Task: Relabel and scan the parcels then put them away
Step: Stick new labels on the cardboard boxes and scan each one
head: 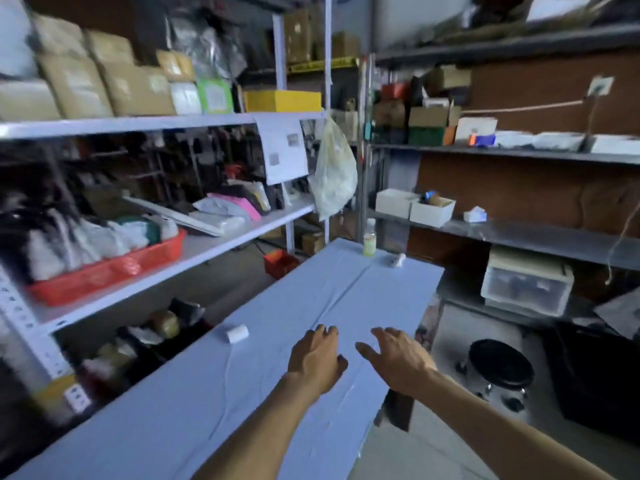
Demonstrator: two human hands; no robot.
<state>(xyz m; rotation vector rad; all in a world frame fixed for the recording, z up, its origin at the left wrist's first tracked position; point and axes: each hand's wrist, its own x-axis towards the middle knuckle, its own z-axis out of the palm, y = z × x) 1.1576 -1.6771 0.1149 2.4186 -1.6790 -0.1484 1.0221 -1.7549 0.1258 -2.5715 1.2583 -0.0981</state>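
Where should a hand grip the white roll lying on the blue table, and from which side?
Across its curved body, from above. The white roll lies on its side on the blue table, apart from other things, so its top is free. The left hand is nearer; its fingers and thumb could probably pinch opposite sides.

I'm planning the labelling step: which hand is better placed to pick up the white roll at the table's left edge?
Left. The left hand hovers open and empty nearer the white roll; the right hand, also open, lies beyond it and would likely have to cross over.
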